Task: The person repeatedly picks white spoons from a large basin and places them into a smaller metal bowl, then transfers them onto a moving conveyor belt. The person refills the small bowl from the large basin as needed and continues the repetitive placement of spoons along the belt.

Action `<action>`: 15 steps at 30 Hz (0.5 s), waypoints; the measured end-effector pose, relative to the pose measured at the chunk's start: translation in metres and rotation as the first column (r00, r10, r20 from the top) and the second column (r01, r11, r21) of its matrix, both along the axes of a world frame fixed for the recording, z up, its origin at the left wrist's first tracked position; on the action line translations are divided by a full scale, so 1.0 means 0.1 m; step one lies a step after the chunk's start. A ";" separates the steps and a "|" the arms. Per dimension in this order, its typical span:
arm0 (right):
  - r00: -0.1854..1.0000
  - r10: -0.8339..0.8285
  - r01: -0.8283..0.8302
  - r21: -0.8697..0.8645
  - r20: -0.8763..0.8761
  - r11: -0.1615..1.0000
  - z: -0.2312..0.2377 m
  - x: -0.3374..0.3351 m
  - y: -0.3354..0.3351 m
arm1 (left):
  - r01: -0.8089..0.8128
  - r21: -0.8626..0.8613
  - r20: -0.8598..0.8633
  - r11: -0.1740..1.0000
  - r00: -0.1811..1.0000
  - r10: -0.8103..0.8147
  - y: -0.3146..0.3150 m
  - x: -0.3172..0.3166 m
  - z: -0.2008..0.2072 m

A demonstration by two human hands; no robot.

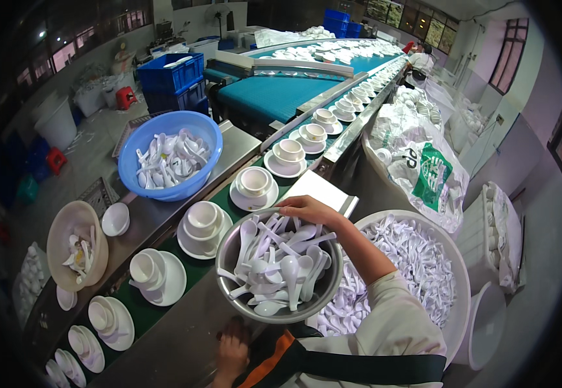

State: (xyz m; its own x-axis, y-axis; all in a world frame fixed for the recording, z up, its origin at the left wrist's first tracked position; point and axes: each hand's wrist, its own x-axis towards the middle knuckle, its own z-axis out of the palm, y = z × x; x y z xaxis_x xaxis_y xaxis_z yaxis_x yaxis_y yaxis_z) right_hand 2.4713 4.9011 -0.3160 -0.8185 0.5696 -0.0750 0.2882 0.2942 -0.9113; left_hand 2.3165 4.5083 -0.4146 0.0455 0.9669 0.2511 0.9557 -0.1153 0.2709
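Observation:
My right hand (307,208) is closed on the far rim of a round steel bowl (226,299), its arm reaching across from the right. White soup spoons (290,271) fill the bowl, lying in many directions. The bowl is held over the near edge of a conveyor. Below it, my left hand (232,352) rests with its fingers on the steel ledge (190,343), holding nothing that I can see. Beside the bowl on the belt, sets of white cups and bowls on saucers (203,223) stand in a line.
To the right stands a large white tub (465,284) heaped with spoons. A blue basin (129,145) of spoons and a cream basin (58,226) sit on the far ledge. Blue crates (171,77), a blue-green belt (261,100) and a full white sack (436,168) lie beyond.

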 end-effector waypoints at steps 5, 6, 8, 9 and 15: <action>0.998 0.059 -0.059 -0.003 0.006 0.998 -0.03 -0.04 0.03 | -0.031 0.014 0.042 0.999 0.999 0.031 -0.01 0.06 -0.08; 0.999 0.053 -0.053 -0.008 0.007 0.999 0.00 -0.10 0.03 | -0.062 0.022 0.062 0.998 0.996 0.060 -0.03 0.08 -0.08; 0.997 0.065 -0.064 -0.043 0.034 0.997 0.07 -0.22 0.03 | -0.125 0.102 -0.041 0.987 0.991 0.130 0.04 0.05 -0.19; 0.997 0.050 -0.049 -0.017 0.054 0.999 -0.05 -0.19 0.02 | -0.111 0.109 -0.050 0.988 0.992 0.117 0.02 0.07 -0.19; 0.998 -0.030 0.036 -0.082 0.064 0.996 -0.08 0.10 0.03 | -0.060 0.164 -0.055 0.985 0.996 0.070 0.09 0.09 0.00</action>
